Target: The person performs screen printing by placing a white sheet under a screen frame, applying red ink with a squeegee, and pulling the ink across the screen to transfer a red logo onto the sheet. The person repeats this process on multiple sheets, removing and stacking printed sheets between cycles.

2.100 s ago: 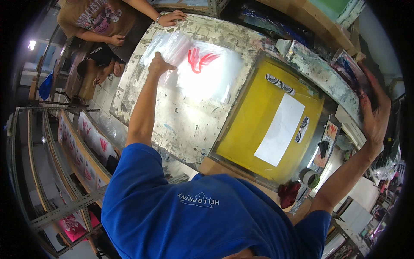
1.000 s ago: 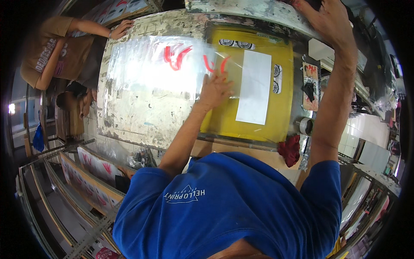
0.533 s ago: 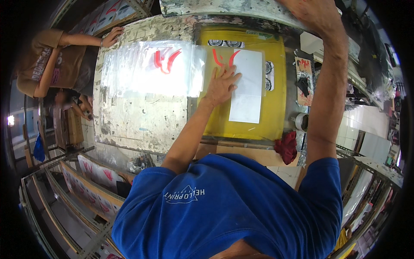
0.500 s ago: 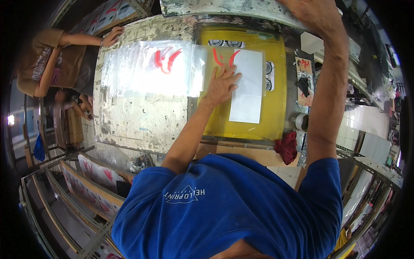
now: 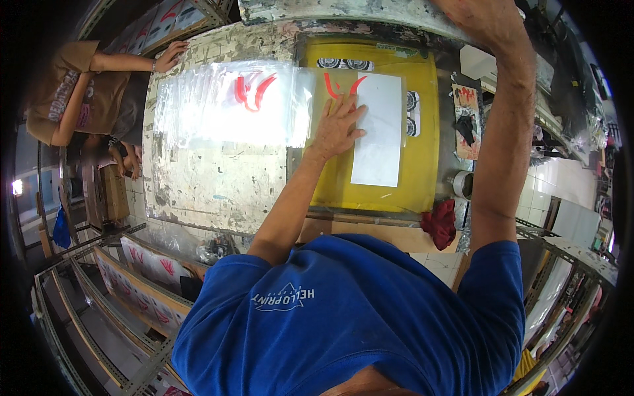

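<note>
My left hand [image 5: 337, 129] lies with fingers stretched over a clear plastic sheet [image 5: 323, 105] bearing red curved strokes. Beneath that sheet, a white paper rectangle [image 5: 375, 162] and small cards with black round motifs [image 5: 412, 112] sit on a yellow board [image 5: 330, 188]. The sheet's left part meets a spread of overlapping clear sheets [image 5: 191, 109], one with a similar red mark. My right arm reaches up to the top edge, where my right hand [image 5: 479, 20] is beside a pale, paint-stained frame bar [image 5: 343, 12]. Its fingers are cut off by the picture's edge.
A paint-spotted table [image 5: 218, 191] extends left, where another person's hand [image 5: 172, 56] rests at its far edge. Right of the board are a red-stained panel [image 5: 466, 109], a round can [image 5: 462, 185] and a dark red cloth [image 5: 439, 223]. Metal racks [image 5: 142, 330] stand lower left.
The fingers of my left hand have shifted slightly on the sheet. My right arm and the sheets look nearly the same, and the whole view has moved a little.
</note>
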`<action>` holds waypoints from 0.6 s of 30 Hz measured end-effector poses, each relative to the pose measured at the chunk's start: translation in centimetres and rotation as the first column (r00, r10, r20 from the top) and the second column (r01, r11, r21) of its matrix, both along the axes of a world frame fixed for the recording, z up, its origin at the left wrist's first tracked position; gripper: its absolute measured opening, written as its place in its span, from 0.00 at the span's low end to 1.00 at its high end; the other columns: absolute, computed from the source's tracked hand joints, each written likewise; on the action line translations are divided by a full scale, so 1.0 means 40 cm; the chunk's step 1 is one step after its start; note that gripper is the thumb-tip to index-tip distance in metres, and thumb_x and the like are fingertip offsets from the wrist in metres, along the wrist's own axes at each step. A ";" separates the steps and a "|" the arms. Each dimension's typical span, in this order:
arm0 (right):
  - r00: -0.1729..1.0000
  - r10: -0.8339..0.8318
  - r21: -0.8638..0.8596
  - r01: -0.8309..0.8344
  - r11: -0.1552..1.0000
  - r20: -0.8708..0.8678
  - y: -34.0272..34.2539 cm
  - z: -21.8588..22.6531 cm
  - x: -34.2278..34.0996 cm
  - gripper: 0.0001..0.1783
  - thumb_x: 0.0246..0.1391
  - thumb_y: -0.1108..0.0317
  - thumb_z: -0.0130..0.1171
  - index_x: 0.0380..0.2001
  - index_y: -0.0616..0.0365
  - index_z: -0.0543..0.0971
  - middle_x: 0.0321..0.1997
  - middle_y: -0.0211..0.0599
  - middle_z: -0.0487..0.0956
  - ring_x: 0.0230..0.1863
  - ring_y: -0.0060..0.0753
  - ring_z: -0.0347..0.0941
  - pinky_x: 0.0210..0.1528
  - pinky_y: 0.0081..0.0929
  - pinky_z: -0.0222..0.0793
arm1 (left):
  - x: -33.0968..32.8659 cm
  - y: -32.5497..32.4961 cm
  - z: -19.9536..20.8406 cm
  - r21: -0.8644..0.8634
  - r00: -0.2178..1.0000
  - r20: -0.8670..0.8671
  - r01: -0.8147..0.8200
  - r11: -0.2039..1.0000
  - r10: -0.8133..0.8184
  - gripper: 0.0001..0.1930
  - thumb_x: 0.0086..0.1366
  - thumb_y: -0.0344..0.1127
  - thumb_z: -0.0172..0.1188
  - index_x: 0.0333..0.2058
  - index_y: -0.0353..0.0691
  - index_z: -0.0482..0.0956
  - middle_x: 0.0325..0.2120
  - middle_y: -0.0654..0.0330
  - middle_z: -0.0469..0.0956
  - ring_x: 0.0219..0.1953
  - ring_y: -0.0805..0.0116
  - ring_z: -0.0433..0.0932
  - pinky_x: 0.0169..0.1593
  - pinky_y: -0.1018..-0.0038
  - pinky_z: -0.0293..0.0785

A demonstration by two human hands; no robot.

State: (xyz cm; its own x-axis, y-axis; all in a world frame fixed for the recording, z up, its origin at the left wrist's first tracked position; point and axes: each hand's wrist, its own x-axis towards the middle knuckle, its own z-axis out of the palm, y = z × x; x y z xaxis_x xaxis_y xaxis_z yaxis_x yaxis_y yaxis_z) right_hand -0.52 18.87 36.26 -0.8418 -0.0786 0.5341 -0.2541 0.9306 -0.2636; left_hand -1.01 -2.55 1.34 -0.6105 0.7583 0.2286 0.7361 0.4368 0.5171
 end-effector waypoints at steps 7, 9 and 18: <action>0.997 -0.044 -0.008 0.045 0.999 0.071 0.035 -0.007 -0.025 0.22 0.48 0.60 0.61 0.46 0.60 0.84 0.35 0.45 0.85 0.33 0.38 0.80 0.41 0.31 0.75 | -0.014 -0.001 -0.008 -0.091 1.000 0.014 0.008 0.996 -0.006 0.31 0.63 0.50 0.61 0.64 0.50 0.69 0.69 0.56 0.58 0.72 0.44 0.51 0.72 0.45 0.43; 0.997 -0.065 0.043 0.064 0.997 0.031 0.039 -0.008 -0.021 0.22 0.48 0.60 0.62 0.46 0.60 0.84 0.37 0.46 0.85 0.35 0.41 0.81 0.43 0.32 0.75 | -0.009 0.008 -0.010 -0.107 1.000 0.003 -0.001 0.994 0.001 0.31 0.64 0.51 0.60 0.64 0.50 0.69 0.69 0.56 0.58 0.72 0.44 0.49 0.72 0.44 0.42; 0.994 -0.092 0.063 0.096 0.993 -0.063 0.044 -0.032 -0.025 0.23 0.49 0.57 0.64 0.46 0.59 0.83 0.47 0.50 0.83 0.50 0.47 0.78 0.56 0.37 0.71 | -0.002 0.019 -0.003 -0.127 1.000 -0.017 -0.010 0.992 0.008 0.31 0.66 0.54 0.58 0.64 0.51 0.68 0.69 0.56 0.59 0.73 0.44 0.47 0.70 0.39 0.39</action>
